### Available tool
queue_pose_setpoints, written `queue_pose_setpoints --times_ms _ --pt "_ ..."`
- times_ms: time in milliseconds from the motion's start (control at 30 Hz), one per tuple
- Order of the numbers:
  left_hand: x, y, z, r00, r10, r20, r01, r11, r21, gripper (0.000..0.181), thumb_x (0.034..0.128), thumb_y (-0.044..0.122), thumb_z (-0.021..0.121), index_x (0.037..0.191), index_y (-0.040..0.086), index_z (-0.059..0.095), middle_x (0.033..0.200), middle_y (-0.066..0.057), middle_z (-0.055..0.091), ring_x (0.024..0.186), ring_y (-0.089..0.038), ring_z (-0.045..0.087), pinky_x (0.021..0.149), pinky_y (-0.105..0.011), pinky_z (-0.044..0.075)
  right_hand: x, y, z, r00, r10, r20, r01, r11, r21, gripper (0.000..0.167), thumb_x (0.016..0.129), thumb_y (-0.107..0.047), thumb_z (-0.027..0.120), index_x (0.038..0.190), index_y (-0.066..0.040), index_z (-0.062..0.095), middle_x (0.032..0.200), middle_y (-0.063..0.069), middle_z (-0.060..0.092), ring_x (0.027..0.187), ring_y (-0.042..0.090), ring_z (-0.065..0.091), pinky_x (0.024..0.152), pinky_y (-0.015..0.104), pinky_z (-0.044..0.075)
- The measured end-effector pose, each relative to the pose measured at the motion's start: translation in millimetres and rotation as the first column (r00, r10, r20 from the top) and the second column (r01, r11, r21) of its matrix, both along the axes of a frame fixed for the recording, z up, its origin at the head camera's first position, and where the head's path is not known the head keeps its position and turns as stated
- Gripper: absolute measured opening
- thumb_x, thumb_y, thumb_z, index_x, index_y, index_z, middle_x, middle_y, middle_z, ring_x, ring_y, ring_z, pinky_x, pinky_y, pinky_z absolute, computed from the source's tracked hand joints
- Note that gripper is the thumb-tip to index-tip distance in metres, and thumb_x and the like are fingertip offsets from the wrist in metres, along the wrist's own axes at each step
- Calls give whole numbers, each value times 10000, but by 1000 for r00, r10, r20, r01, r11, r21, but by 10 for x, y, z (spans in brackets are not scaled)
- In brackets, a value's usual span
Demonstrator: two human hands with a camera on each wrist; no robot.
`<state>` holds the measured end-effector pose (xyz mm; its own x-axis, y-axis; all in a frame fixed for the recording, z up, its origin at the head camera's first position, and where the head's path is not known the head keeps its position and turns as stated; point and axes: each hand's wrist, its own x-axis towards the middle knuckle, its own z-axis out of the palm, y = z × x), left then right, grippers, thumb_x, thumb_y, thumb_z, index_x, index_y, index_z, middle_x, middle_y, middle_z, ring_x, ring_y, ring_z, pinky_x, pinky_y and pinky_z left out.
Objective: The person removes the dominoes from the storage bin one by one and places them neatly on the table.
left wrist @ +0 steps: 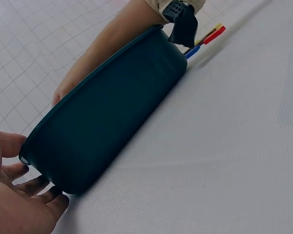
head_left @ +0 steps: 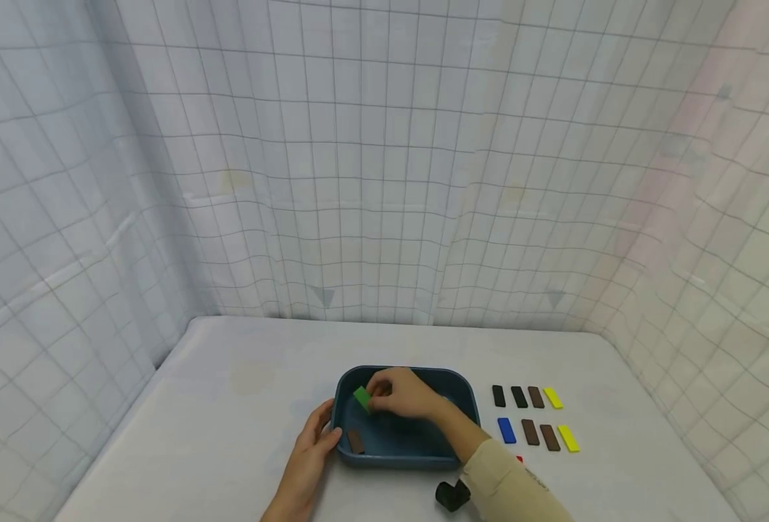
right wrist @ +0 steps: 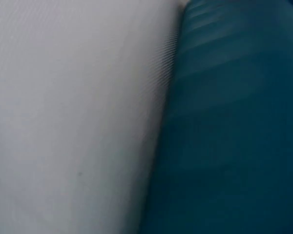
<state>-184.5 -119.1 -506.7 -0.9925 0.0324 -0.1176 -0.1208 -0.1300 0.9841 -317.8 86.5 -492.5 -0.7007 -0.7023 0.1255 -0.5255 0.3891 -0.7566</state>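
Note:
A dark blue-green plastic tub (head_left: 417, 462) stands on the white table. At its left end my left hand (head_left: 309, 453) grips the wall, the thumb at the rim and the fingers against the outside, as the left wrist view also shows. Inside the tub, toward the far left, my right hand (head_left: 405, 394) pinches a small green block (head_left: 362, 398), held tilted. A brown block (head_left: 355, 441) lies on the tub floor near the left front corner. Only the tub's outer wall (right wrist: 234, 122) and tabletop appear in the right wrist view, so the right fingers are hidden there.
Right of the tub lie two rows of flat blocks: black (head_left: 519, 396), brown (head_left: 530, 432), yellow (head_left: 568, 438) and blue (head_left: 506, 431). A red block (head_left: 520, 459) is partly behind the right sleeve (head_left: 514, 486). A black device (head_left: 452, 496) hangs at that wrist. Gridded white curtains (head_left: 384, 181) surround the table.

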Motion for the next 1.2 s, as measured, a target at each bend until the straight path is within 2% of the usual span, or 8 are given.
queue_pose_setpoints --times_ms 100,400,567,867,1033,1200 --pt "-1 10 0 1000 1 -6 -1 1000 2 575 1093 114 484 1617 43 257 1658 -251 204 1537 -438 96 1195 -608 196 36 58 76 999 -37 17 37 999 -28 125 942 -148 758 1050 -85 747 910 -73 716 820 61 670 722 268 557" --pt "19 16 -24 1000 5 -21 -6 1000 -13 579 1090 117 502 1609 21 266 1658 -258 205 1537 -457 61 1191 -625 192 167 252 247 996 -59 73 64 996 -70 157 943 -162 759 1067 -65 752 906 -48 736 813 109 697 703 287 568" --pt "15 27 -24 999 6 -42 -6 1000 -6 577 1091 109 497 1610 18 262 1653 -255 217 1535 -444 110 1189 -609 217 154 391 246 993 -77 88 83 994 -66 158 938 -159 760 1063 -63 753 909 -44 742 812 122 703 690 294 571" --pt "28 1 -34 999 5 -49 -6 1000 -17 567 1088 101 502 1602 13 279 1647 -258 227 1520 -505 71 1185 -632 202 184 670 268 987 -143 74 148 987 -56 177 929 -183 774 1068 -75 749 914 -39 739 850 150 695 736 305 571" --pt "31 -10 -32 999 4 -52 -5 1000 -25 570 1089 103 498 1602 4 272 1648 -276 210 1505 -530 110 1182 -634 208 242 767 319 984 -152 92 157 986 -51 174 927 -169 779 1064 -68 740 910 -27 735 834 164 692 727 309 563" --pt "27 2 -20 999 3 -54 -5 1000 -22 581 1090 117 504 1604 -3 262 1645 -276 219 1517 -503 108 1181 -637 207 254 871 357 982 -155 108 161 986 -48 166 927 -161 778 1055 -65 731 897 -12 734 803 184 698 698 315 573"
